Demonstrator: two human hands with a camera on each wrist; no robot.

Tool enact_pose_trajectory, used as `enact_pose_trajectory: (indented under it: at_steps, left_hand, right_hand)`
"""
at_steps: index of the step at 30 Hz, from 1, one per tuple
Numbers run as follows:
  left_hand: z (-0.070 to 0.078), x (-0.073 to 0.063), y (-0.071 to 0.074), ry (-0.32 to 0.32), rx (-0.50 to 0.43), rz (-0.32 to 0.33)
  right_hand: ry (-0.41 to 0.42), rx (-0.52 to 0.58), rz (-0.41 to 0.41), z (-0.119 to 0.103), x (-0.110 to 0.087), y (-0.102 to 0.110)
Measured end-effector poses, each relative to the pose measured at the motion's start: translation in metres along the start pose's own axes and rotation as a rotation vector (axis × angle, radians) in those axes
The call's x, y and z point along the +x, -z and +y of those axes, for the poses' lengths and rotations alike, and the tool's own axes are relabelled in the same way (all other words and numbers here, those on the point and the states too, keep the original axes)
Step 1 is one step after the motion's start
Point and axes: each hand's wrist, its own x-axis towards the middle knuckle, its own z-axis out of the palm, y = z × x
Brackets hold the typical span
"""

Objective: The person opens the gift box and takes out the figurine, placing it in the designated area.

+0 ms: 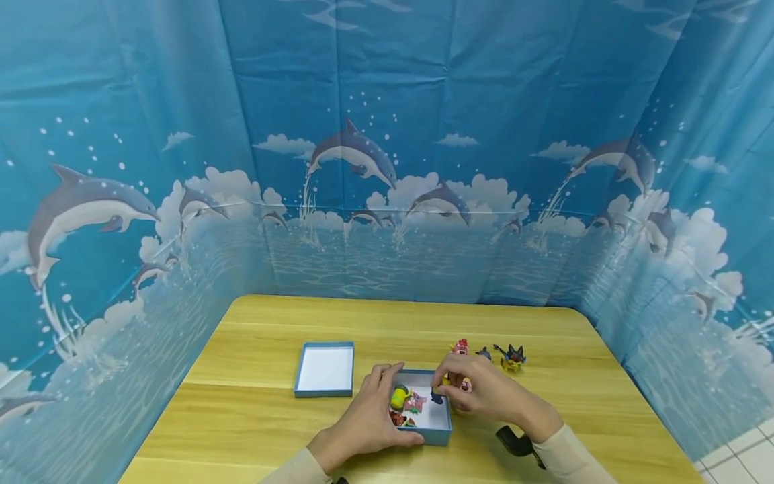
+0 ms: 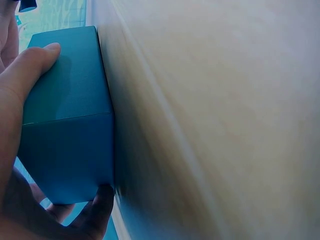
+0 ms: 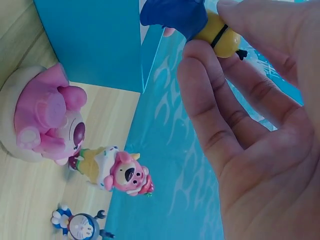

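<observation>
My left hand (image 1: pixel 370 418) grips the blue box (image 1: pixel 437 437) at its left side. In the left wrist view the thumb (image 2: pixel 42 57) lies along one wall and the fingers wrap the far end. My right hand (image 1: pixel 490 390) pinches a small minion figurine (image 3: pixel 220 36), yellow with a blue lower part, over the box's right side. Inside the white-lined box lie a yellow figurine (image 1: pixel 399 396), a pink figurine (image 1: pixel 414 402) and a reddish-brown one (image 1: pixel 397 418) in the near left corner.
The blue box lid (image 1: pixel 325 368), white inside, lies left of the box. Near my right hand are a seated pink bear (image 3: pixel 50 117), a pink bear in yellow (image 3: pixel 125 172) and a blue-and-white figurine (image 3: pixel 80 226). A black-and-yellow figurine (image 1: pixel 512 357) stands farther right.
</observation>
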Motion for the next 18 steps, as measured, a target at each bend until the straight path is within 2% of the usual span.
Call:
enact_pose_trajectory:
  at_steps: [10,18]
  left_hand:
    - [-0.002,0.000,-0.002,-0.006,0.002,0.004]
    - [-0.001,0.001,-0.001,-0.007,0.004,0.008]
  right_hand:
    - [-0.025,0.011,0.006,0.001,-0.006,0.004]
    - [-0.036,-0.057,0.029,0.003,-0.012,0.009]
